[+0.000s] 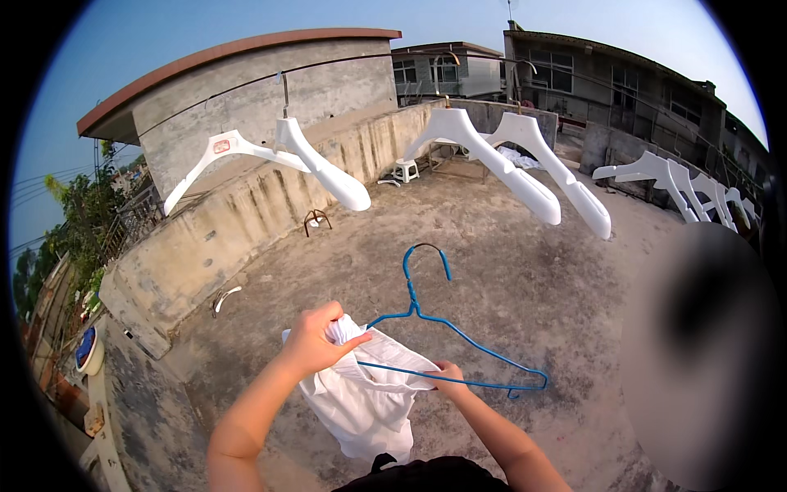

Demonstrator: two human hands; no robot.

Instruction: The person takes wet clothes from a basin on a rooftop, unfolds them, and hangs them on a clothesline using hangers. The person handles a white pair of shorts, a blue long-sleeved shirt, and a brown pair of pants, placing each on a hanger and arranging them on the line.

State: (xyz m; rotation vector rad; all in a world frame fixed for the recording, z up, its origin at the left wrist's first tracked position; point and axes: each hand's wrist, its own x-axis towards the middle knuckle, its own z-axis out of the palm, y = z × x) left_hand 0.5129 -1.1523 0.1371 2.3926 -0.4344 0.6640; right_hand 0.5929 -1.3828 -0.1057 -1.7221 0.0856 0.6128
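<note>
Head view: the left hand (314,340) pinches a bunched edge of the white garment (361,398), fingers clenched on the cloth. The right hand (447,379) grips the lower bar of the blue wire hanger (455,336), which lies across the garment's top. Above the hanger, 2 pairs of white hangers (508,160) hang on a line. The cloth could slip off the thin wire if the pinch loosens.
</note>
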